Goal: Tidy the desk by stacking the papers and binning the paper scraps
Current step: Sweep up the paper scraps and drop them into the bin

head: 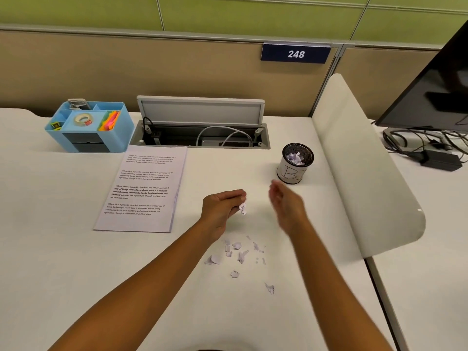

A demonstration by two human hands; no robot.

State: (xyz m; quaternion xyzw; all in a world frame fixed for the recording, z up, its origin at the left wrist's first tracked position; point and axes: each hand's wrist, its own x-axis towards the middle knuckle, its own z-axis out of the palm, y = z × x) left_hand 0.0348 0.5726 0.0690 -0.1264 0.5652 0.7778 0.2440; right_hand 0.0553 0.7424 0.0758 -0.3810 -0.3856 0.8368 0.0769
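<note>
The left hand (222,209) pinched one scrap (242,208); the right hand (286,201) was open, blurred. Other scraps (236,252) lay near, very light and flimsy, best pinched by fingertips, the bin (295,167) far right.

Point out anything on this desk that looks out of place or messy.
Torn paper scraps lie scattered on the desk near the person, short of the bin, which already holds some. The left hand pinches one scrap. The cable hatch stands open. The paper stack looks neat.
</note>
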